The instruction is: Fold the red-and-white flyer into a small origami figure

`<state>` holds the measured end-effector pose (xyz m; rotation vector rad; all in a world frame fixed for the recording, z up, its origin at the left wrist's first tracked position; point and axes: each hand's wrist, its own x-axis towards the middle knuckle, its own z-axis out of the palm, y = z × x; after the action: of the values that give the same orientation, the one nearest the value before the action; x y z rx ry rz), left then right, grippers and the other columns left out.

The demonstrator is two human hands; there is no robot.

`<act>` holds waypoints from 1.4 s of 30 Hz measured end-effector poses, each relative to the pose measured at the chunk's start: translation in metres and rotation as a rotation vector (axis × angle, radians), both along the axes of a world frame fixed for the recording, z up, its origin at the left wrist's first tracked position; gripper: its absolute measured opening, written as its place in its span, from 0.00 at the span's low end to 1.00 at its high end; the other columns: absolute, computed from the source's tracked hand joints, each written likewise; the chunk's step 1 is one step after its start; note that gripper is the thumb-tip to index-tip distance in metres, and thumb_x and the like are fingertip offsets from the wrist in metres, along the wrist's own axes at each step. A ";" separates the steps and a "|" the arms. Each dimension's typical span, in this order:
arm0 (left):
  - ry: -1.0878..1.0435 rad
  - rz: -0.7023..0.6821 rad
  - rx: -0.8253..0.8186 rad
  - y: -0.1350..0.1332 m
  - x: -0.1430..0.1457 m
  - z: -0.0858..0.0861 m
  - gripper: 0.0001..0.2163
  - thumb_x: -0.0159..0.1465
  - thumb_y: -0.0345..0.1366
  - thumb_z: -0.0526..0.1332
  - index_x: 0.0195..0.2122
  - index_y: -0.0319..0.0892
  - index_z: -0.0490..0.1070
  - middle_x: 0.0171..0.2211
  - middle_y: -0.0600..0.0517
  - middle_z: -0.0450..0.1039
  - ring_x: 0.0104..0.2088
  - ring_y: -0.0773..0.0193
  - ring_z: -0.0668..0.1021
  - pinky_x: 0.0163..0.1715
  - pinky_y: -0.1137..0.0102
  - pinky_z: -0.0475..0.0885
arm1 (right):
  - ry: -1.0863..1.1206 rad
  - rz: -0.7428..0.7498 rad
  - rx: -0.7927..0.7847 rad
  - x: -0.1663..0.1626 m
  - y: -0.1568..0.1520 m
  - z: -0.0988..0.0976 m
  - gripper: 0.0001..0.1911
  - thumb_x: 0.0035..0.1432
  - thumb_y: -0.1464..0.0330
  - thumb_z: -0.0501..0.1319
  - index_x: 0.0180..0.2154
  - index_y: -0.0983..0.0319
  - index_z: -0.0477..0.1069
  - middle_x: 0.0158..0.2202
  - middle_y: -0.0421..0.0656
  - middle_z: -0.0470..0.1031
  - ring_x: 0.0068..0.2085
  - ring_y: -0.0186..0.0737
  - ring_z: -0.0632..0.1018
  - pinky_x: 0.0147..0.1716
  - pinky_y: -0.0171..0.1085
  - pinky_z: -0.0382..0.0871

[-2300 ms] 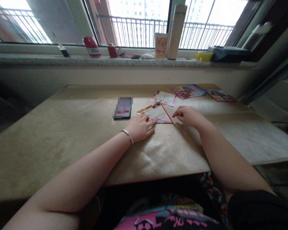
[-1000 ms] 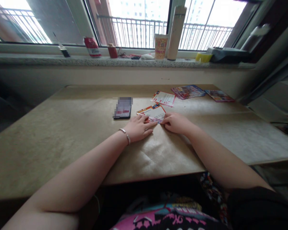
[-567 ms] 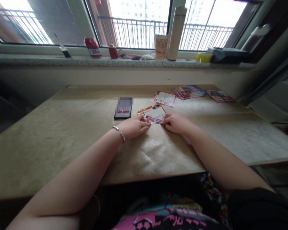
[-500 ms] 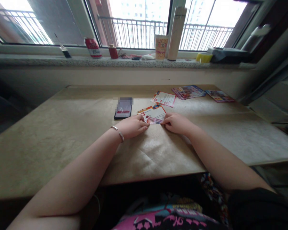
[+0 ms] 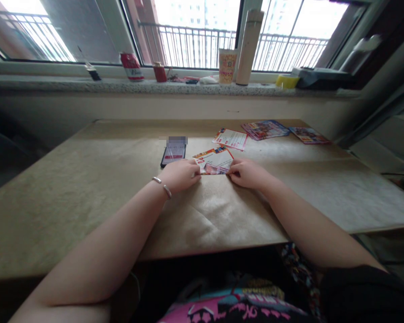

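A printed leaflet [image 5: 214, 160], white with red and orange edges, lies on the brown paper-covered table [image 5: 87, 179], its near part folded up. My left hand [image 5: 180, 175], with a silver bracelet at the wrist, pinches the leaflet's left near corner. My right hand [image 5: 247, 172] pinches its right near corner. Both hands are closed on the paper and rest on the table.
A dark phone [image 5: 173, 154] lies just left of the leaflet. Another leaflet [image 5: 231, 138] and colourful booklets [image 5: 265, 128] [image 5: 309, 135] lie further back right. The windowsill holds a red can [image 5: 131, 66], a paper cup [image 5: 226, 65], a tall flask [image 5: 248, 41] and a yellow object [image 5: 287, 81].
My right hand came in from the right to the leaflet's near corner. My left hand went from flat to pinching, and the leaflet's near edge has been folded up.
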<state>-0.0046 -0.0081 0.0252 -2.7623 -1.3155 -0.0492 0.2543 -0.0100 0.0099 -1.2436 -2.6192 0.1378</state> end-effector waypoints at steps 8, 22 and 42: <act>-0.089 -0.057 0.255 -0.003 0.021 -0.013 0.10 0.64 0.39 0.57 0.42 0.40 0.72 0.43 0.44 0.74 0.47 0.54 0.72 0.46 0.62 0.68 | -0.061 -0.057 0.079 -0.005 -0.002 0.001 0.09 0.57 0.69 0.56 0.35 0.61 0.76 0.40 0.45 0.76 0.43 0.42 0.74 0.42 0.36 0.64; -0.046 -0.147 0.276 0.006 0.022 -0.016 0.12 0.66 0.36 0.53 0.31 0.41 0.75 0.33 0.46 0.76 0.37 0.59 0.77 0.42 0.62 0.67 | -0.045 -0.071 0.137 -0.008 -0.002 0.001 0.09 0.58 0.68 0.57 0.37 0.59 0.76 0.39 0.44 0.77 0.41 0.42 0.73 0.40 0.37 0.62; -0.393 -0.091 0.155 -0.005 0.034 -0.023 0.08 0.66 0.37 0.54 0.33 0.43 0.70 0.36 0.51 0.73 0.34 0.65 0.74 0.34 0.72 0.68 | 0.104 -0.093 0.163 -0.022 -0.004 -0.006 0.05 0.53 0.70 0.57 0.32 0.60 0.71 0.35 0.43 0.76 0.40 0.42 0.72 0.39 0.36 0.62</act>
<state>0.0290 -0.0134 0.0026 -2.7654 -1.1921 -0.6999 0.2328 -0.0141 0.0042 -1.2632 -2.4264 -0.0267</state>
